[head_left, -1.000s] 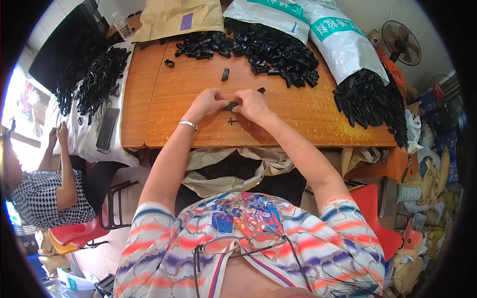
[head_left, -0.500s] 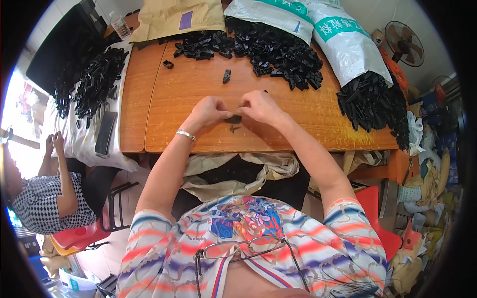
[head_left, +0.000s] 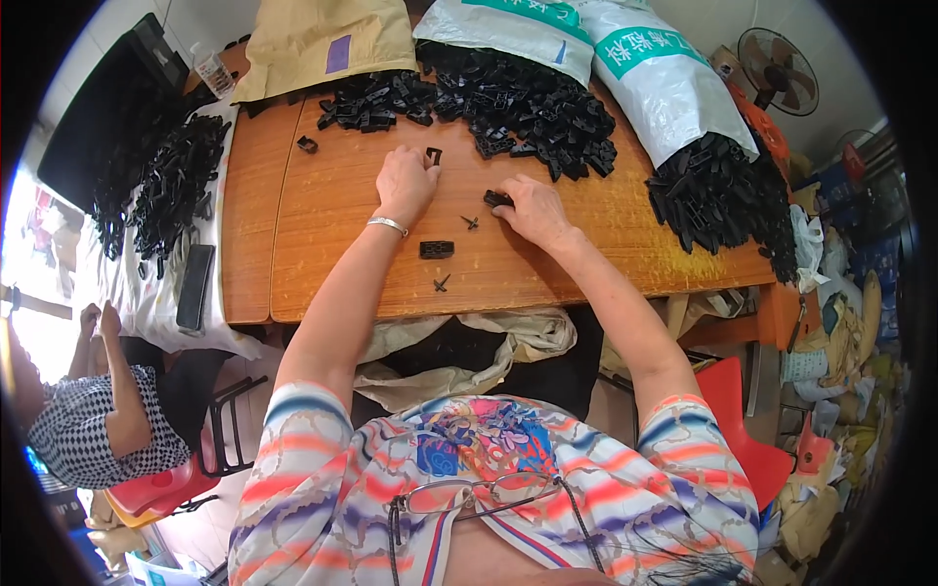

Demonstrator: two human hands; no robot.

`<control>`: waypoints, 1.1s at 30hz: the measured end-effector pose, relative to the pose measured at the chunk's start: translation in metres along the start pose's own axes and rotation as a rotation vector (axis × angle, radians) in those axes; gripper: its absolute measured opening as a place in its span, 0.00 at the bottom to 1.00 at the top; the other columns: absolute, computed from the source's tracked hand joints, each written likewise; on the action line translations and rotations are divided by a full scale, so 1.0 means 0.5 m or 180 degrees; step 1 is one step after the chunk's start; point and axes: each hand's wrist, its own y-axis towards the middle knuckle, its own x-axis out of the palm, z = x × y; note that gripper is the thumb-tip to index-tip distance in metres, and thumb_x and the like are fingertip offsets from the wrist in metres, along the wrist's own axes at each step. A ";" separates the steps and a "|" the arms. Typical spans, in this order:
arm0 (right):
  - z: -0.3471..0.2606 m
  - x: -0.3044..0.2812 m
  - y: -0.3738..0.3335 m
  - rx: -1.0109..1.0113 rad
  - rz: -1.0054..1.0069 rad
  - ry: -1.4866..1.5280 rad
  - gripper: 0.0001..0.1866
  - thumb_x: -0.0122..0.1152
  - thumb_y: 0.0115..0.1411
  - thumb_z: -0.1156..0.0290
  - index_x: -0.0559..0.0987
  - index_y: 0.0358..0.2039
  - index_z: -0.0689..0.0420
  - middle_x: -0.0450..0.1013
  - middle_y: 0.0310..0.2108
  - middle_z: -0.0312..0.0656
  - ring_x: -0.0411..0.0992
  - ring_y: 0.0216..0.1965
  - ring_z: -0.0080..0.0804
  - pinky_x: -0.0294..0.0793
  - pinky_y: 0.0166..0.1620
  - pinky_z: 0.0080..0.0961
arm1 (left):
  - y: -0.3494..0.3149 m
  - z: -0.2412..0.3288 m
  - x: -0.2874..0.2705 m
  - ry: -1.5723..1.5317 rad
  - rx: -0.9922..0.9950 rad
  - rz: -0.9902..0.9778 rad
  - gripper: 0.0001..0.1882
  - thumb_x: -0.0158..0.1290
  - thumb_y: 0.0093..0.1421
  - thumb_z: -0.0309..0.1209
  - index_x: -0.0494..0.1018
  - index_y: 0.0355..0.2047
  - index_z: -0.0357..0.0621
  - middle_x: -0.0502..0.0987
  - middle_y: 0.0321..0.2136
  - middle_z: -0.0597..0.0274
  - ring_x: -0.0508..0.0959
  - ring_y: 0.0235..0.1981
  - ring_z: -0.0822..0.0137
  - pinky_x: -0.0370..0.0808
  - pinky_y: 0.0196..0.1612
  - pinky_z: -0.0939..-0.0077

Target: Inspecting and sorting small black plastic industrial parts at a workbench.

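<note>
My left hand (head_left: 405, 183) reaches forward over the table, its fingers closed at a small black U-shaped plastic piece (head_left: 433, 156). To the right, my right hand (head_left: 533, 210) grips a black plastic block (head_left: 497, 198) between thumb and fingers, low over the wood. Between my forearms lies a black rectangular plastic piece (head_left: 437, 250) with openings in its face. Nearer the front edge is a tiny crossed pair of black slivers (head_left: 442, 284). More thin black slivers (head_left: 471, 224) lie just left of my right hand.
Heaps of black plastic pieces (head_left: 547, 117) spill from sacks (head_left: 645, 49) at the back. Another black piece (head_left: 308, 145) sits at the left. An open sack (head_left: 537, 337) hangs below the front edge. A phone (head_left: 195, 288) lies on the left cloth, near a seated person (head_left: 98, 410).
My hands have parted. The rectangular piece they held together now lies on the table. My left hand has gone forward to the U-shaped piece; my right has taken hold of a block.
</note>
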 end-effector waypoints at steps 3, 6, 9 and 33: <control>-0.002 0.001 -0.014 0.0161 -0.0034 0.0084 0.15 0.68 0.50 0.67 0.79 0.37 0.59 0.74 0.35 0.48 0.74 0.40 0.49 0.73 0.43 0.40 | -0.025 0.026 -0.020 -0.0062 0.0128 -0.0254 0.13 0.59 0.55 0.39 0.76 0.29 0.41 0.77 0.38 0.53 0.77 0.40 0.53 0.74 0.42 0.62; 0.001 0.002 -0.022 0.0171 -0.0045 0.0120 0.15 0.68 0.50 0.67 0.79 0.37 0.59 0.75 0.36 0.49 0.74 0.40 0.49 0.73 0.42 0.39 | -0.044 0.063 -0.049 -0.0071 -0.0098 -0.0736 0.12 0.58 0.55 0.38 0.75 0.30 0.41 0.77 0.36 0.53 0.77 0.38 0.52 0.74 0.41 0.62; 0.001 0.006 -0.027 0.0135 0.0000 0.0148 0.15 0.69 0.50 0.68 0.79 0.37 0.59 0.75 0.36 0.49 0.74 0.40 0.49 0.73 0.42 0.40 | -0.048 0.059 -0.052 -0.0204 -0.0037 -0.0664 0.09 0.57 0.55 0.33 0.75 0.35 0.44 0.76 0.37 0.53 0.76 0.41 0.52 0.74 0.41 0.64; -0.097 0.058 0.058 -0.0248 0.0091 0.1027 0.09 0.66 0.49 0.76 0.78 0.32 0.58 0.73 0.35 0.44 0.73 0.38 0.46 0.73 0.39 0.37 | -0.106 -0.033 -0.062 -0.0409 0.0597 -0.0801 0.15 0.63 0.50 0.31 0.76 0.38 0.40 0.71 0.31 0.57 0.74 0.35 0.56 0.72 0.39 0.65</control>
